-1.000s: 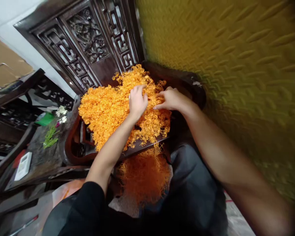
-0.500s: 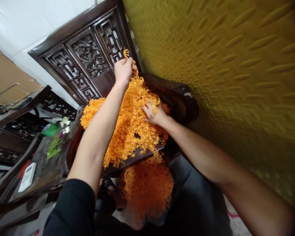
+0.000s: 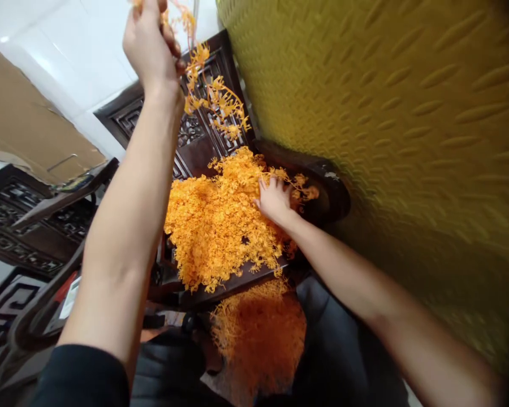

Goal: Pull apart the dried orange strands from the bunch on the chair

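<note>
Head view: the left hand is raised, fingers curled round an orange strand, which dangles beside them; its grip is partly cut off, probably a pinch. The right hand's spread fingers press the orange pile on the chair.

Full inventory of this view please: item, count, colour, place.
Flower-like pile: 1, orange, on chair seat
Trailing strands: count unclear, orange, hanging from left hand
Lower heap: 1, orange, below seat front
Carved chair: 1, dark brown, centre
Carved furniture: count unclear, dark, picture left
Cardboard: 1, brown, upper left
White item: 1, partly hidden, lower left
Tiled wall: white, behind
Textured surface: yellow, right
Hands: 2, bare; left raised, right on pile
Sleeve: 1, black, left arm
</note>
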Demonstrator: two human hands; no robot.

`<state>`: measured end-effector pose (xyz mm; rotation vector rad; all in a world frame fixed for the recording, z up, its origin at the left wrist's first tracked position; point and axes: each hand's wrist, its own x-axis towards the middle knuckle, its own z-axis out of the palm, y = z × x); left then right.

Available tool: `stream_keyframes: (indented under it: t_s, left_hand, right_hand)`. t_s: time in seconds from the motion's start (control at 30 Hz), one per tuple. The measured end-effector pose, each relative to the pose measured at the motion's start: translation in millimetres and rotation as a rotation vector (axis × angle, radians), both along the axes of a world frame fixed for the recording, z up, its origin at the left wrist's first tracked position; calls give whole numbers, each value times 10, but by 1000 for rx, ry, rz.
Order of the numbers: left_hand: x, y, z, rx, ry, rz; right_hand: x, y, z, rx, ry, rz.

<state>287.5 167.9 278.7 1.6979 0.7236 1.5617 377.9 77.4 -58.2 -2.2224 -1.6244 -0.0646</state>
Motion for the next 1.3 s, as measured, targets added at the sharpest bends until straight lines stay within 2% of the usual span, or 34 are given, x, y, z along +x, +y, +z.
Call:
stream_keyframes:
  t_s: [0.1,0.13,0.23,0.3,0.37,0.5,0.57,0.67,0.73,0.8,0.87,0.9,0.97,1.0,1.03,1.1,1.2,1.3]
  left_hand:
    - [-319,-106,52,119,-163,-34]
    - [-425,-144,47,107,-181,-59]
    - [-731,-265,-1,38,-248,-132]
    - [-916,-343,-56,-36,-254,-167]
    - [-1078,-416,-126,-111,-230,-170]
    - [-1312,-588,-315,-206,-195,-240]
    - [-1402,-707,-432,-238,-183,-280]
    - [-1555,-901,-627,-312,-164,-273]
    - [-1680,-1025,-770,-356,-148,-250]
    - [-1816,-1142,-922,-405,-120,-238]
    - [-1950,-1258,-1081,-485,-75,-273]
    - [-2015,-1316,-1159,-538,-40,-309]
    - [-2137,-1429,-1301,-655,45,-408]
    - [-2196,-1480,-1361,-713,87,-456]
    - [-2255,-1525,-1412,-761,121,-495]
    - [-2379,-1586,-1493,-811,143,-549]
    - [-2586,-1588,-1621,-824,95,-608]
    - [-2787,-1503,-1883,-861,25,-705]
  right_hand:
    - [-56,-20,188,164,64,-90]
    - [-50,-20,266,206,90,-100]
    - [52,12,527,171,353,-116]
    - [160,48,689,77,640,-51]
    - [252,75,804,45,833,55]
    - [315,50,873,186,1035,196]
    - [319,8,869,197,998,162]
    - [340,-44,880,271,583,-16]
    - [322,-84,915,355,330,-59]
    - [204,-171,971,464,293,42]
    - [-50,-343,1034,595,456,251]
    - [-222,-462,1060,626,608,380]
    - [-603,-732,1088,548,926,704]
    - [-787,-864,1085,449,1028,862]
    - [-951,-980,1071,358,1083,952]
    - [-1198,-1135,1012,206,1177,1002]
    - [-1369,-1180,878,68,1383,901]
    - [-1413,-1129,762,-40,1647,807]
